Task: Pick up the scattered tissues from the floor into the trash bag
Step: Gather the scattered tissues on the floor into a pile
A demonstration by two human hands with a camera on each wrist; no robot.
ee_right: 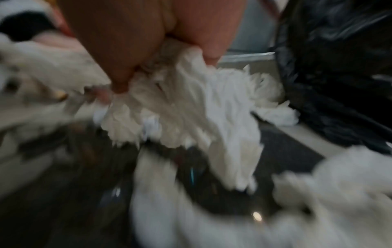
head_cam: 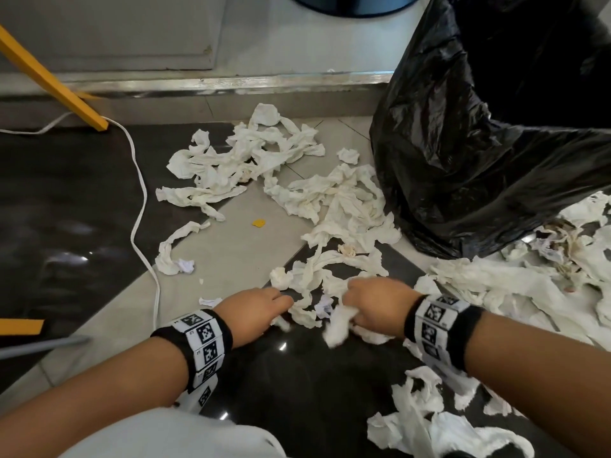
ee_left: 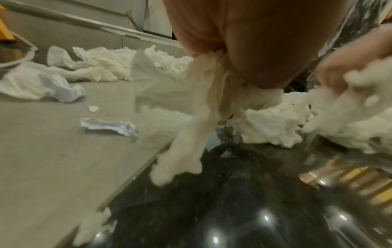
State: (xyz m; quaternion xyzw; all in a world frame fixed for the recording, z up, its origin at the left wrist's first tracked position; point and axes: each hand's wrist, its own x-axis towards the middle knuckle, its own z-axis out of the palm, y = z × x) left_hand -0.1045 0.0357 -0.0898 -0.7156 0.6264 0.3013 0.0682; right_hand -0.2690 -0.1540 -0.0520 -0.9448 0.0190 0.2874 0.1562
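Shiny dark and pale grey floor tiles (head_cam: 231,233) run up to a metal strip along a low step (head_cam: 231,82); a big black trash bag (head_cam: 489,133) stands open on the right, just beside the mess; white crumpled tissues (head_cam: 344,196) lie scattered all over the floor in long twisted heaps, some touching the foot of the bag, more piled to its right and near the person's arms; a white cable (head_cam: 140,206) snakes down the left side past a yellow leg (head_cam: 49,81); a small yellow scrap (head_cam: 258,223) sits on the pale tile between two heaps. Both hands are low over the tissues in the middle, close together; the left hand (head_cam: 256,310) has its fingers curled round a long strip of tissue (ee_left: 203,104) that hangs down from its grip; the right hand (head_cam: 377,304) is clenched on a thick bunch of tissue (ee_right: 191,107), though that wrist view is very blurry; both wrists wear black bands with black-and-white square marks (head_cam: 205,338).
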